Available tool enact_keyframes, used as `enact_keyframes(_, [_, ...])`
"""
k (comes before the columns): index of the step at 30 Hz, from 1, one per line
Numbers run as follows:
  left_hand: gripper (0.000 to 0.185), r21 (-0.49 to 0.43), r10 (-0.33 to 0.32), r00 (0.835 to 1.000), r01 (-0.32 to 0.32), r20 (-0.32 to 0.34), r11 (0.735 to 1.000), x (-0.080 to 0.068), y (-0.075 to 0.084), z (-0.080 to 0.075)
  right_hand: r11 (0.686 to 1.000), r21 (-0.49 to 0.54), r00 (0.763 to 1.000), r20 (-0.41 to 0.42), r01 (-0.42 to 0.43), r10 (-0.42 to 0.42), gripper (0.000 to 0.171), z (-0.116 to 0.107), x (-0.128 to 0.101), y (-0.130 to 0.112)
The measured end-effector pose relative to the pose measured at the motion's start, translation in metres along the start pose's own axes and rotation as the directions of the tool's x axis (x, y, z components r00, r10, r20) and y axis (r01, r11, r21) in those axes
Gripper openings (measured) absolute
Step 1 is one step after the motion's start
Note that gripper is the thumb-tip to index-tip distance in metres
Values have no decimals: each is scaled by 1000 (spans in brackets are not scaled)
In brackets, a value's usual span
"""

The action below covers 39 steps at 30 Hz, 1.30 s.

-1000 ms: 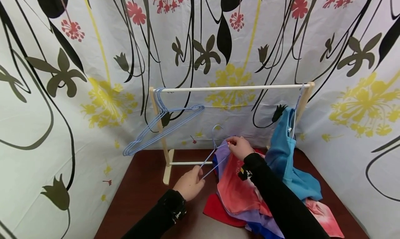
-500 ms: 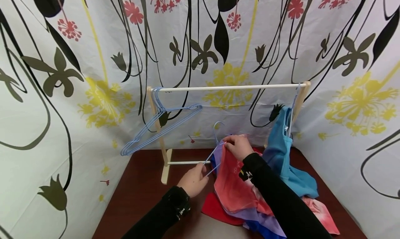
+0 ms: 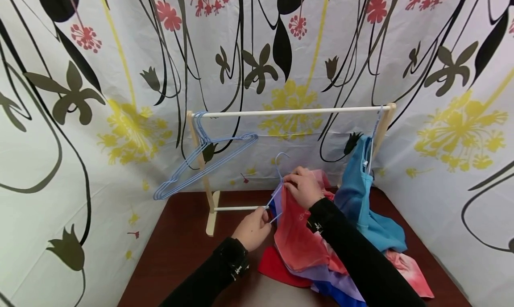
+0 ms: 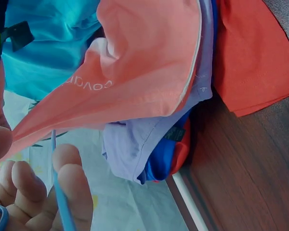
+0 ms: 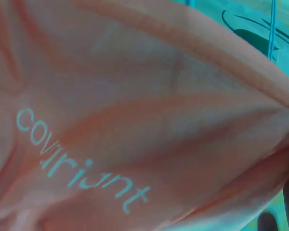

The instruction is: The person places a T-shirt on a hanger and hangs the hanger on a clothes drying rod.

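Note:
My left hand (image 3: 263, 214) grips the lower end of a blue wire hanger (image 3: 277, 182) held over the table. In the left wrist view its fingers (image 4: 67, 178) curl round the hanger wire (image 4: 55, 159). My right hand (image 3: 290, 181) pinches the neck of a coral-red shirt (image 3: 297, 235) just under the hanger's hook, and the shirt covers most of the hanger. The shirt's printed fabric (image 5: 135, 120) fills the right wrist view, where the hand itself is hidden. A lavender shirt (image 4: 149, 139) hangs under the coral one.
A small wooden rack (image 3: 289, 112) stands at the back of the brown table (image 3: 180, 253). Several blue hangers (image 3: 201, 159) hang at its left end, a turquoise shirt (image 3: 361, 195) at its right. More clothes (image 3: 321, 280) lie piled under my right arm. Patterned curtain surrounds the table.
My right hand has drawn the coral shirt further left along the hanger, so less bare wire shows. The left hand has edged right, closer to the right hand.

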<state>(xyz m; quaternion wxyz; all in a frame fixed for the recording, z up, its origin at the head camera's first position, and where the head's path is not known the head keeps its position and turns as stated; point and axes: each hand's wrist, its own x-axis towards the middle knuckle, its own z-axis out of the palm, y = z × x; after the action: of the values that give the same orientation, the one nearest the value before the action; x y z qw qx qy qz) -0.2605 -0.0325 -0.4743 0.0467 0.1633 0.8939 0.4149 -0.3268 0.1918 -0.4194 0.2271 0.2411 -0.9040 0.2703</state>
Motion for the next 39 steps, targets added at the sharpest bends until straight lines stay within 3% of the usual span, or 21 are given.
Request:
enact_keyframes(8, [15,-31,15,1000,-14,22,999,0,6,2,991,118,997,15,68,-70,21,7,-3,9])
enact_keyframes(14, [19,-40,62,995,-59,79,997,-1,7,2,992,29,992,-29,123,-123,21,8,-4,8])
enact_keyframes(17, [26,-91,101,982,-87,157,992,-2,7,-2,995,10,995,-15,99,-99,19,7,-4,8])
enact_keyframes(20, [33,-161,103,970,-68,219,985,-3,2,-6,998,44,999,-3,54,-54,19,2,-5,8])
enact_keyframes(24, [38,-230,95,975,-47,201,972,1,-13,-6,993,115,1000,-6,-4,4,21,-5,-5,9])
enact_keyframes(27, [34,-151,174,970,-149,171,977,3,-23,2,985,170,999,7,-34,34,23,-11,-5,9])
enact_keyframes(30, [35,-21,304,939,-304,163,952,3,-29,16,978,204,999,19,-53,50,25,-13,-6,10])
enact_keyframes(32, [37,5,346,925,-352,159,936,4,-29,27,972,224,998,15,-69,67,24,-13,-7,9])
enact_keyframes(34, [36,9,375,914,-381,152,925,5,-27,37,967,241,996,4,-85,87,24,-12,-7,9])
enact_keyframes(37, [20,9,354,923,-359,150,933,7,-24,48,960,259,994,-9,-107,113,22,-13,-7,9])
enact_keyframes(39, [9,22,358,920,-366,159,930,8,-23,52,959,259,993,-15,-112,120,22,-13,-6,10])
